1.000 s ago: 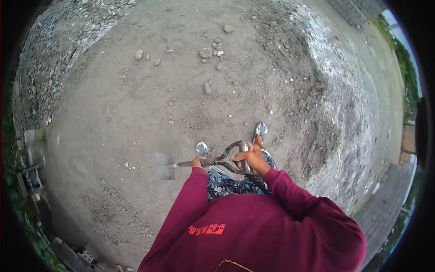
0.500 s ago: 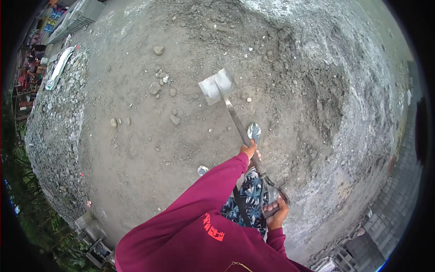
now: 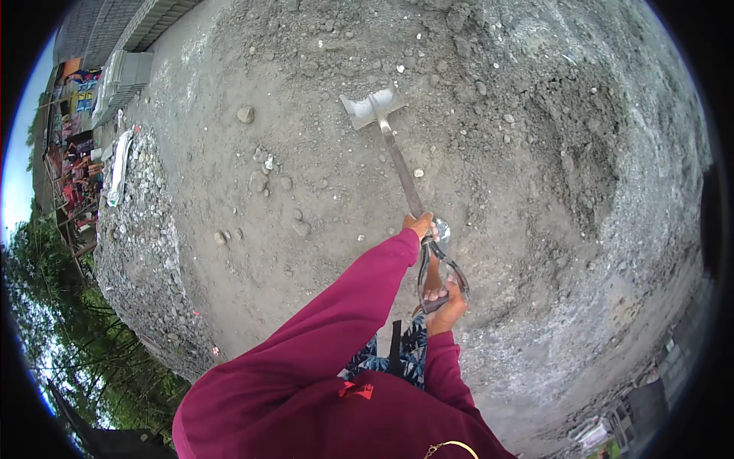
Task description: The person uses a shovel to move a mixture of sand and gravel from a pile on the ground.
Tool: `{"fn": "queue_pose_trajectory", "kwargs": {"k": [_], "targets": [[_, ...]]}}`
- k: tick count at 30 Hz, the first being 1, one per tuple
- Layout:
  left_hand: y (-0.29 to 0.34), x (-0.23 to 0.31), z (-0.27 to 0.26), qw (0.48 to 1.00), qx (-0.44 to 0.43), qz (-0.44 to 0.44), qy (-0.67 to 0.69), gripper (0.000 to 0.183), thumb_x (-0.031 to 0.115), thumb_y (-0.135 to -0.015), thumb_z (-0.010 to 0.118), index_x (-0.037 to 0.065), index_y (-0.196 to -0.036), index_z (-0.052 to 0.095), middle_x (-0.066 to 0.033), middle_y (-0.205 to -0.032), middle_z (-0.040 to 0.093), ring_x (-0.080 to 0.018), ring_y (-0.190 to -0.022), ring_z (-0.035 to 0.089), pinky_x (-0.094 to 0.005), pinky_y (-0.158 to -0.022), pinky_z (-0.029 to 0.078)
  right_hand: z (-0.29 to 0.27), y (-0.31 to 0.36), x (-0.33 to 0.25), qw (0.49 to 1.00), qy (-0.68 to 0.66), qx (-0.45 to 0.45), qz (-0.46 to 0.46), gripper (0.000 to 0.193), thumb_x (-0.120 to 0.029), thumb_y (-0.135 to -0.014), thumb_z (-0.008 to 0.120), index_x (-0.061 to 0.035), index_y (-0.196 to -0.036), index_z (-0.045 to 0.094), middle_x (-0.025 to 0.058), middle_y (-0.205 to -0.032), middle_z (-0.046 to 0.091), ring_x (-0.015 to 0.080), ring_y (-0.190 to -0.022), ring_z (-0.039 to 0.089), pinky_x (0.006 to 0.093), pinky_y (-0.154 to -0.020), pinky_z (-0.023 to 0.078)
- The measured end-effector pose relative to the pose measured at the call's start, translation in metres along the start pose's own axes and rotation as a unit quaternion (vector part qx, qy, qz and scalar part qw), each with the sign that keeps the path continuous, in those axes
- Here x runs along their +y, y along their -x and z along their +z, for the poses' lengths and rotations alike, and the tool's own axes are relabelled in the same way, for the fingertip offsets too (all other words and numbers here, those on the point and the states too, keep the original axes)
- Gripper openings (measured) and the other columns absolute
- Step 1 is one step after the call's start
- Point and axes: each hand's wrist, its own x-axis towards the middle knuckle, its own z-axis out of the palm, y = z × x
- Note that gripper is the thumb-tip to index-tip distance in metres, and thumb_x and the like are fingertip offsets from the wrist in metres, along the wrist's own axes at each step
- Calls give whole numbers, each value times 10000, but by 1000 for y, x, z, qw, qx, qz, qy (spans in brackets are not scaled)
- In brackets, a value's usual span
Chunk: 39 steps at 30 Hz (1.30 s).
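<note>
A shovel (image 3: 400, 167) with a dark shaft and a flat, squarish metal blade (image 3: 372, 106) stretches out ahead of me. My left hand (image 3: 420, 224) is closed round the lower end of the shaft, just above where it splits into the D-shaped handle. Behind it, my right hand (image 3: 449, 304) grips the crossbar of that handle. The blade is pale and worn, and it lies at or just above the grey, sandy ground (image 3: 329, 199); I cannot tell whether it touches. No heap of soil shows on the blade.
Scattered stones, such as a rounded rock (image 3: 245, 115), lie left of the shovel. Loose dug soil (image 3: 585, 145) spreads to the right. A gravel bank (image 3: 141, 252) runs along the left, with stacked grey blocks (image 3: 126, 76) at the far left. One shoe (image 3: 442, 229) shows beside my left hand.
Both hands and the shovel have moved forward, away from my body, and the blade now sits farther ahead and looks more tilted. The view has also shifted, showing more trees at left.
</note>
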Motion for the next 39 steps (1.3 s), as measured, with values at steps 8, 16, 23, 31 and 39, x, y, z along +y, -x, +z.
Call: {"fn": "queue_pose_trajectory", "kwargs": {"k": [8, 16, 23, 31, 39], "targets": [[37, -28, 44, 996, 69, -49, -23, 247, 94, -816, 577, -90, -946, 478, -112, -607, 545, -208, -405, 522, -372, -364, 481, -13, 33, -58, 998, 48, 4, -38, 218, -95, -780, 527, -78, -572, 463, 48, -485, 430, 181, -388, 429, 337, -426, 416], [-156, 181, 100, 998, 13, 57, 19, 200, 165, -800, 564, -29, -766, 528, -125, -631, 580, -246, -490, 574, -382, -427, 472, 214, -126, -78, 989, 27, -133, -54, 98, -103, -786, 599, -47, -737, 535, 15, -526, 431, 166, -400, 436, 347, -392, 409], [-206, 159, 31, 981, -41, -87, -171, 629, 387, -843, 630, -55, -1235, 413, -239, -1166, 549, -379, -982, 606, -497, -736, 558, 138, -229, -33, 978, 148, 10, -144, 161, -16, -735, 581, -22, -896, 583, 32, -565, 474, 147, -422, 451, 297, -360, 392], [-389, 262, 4, 997, 77, 20, 8, 510, 335, -812, 679, -17, -1128, 490, -157, -862, 629, -246, -674, 647, -388, -552, 555, 153, -264, -17, 945, 175, 235, -148, 69, -77, -719, 605, -50, -779, 587, 17, -513, 442, 138, -351, 394, 273, -323, 318], [-360, 255, 10, 993, 112, -33, 16, 249, 161, -807, 644, 8, -952, 512, -78, -699, 562, -188, -535, 567, -383, -495, 529, 150, -200, -32, 934, 207, 222, -188, 101, -130, -746, 601, -35, -742, 566, 28, -479, 426, 162, -348, 432, 292, -316, 334]]}}
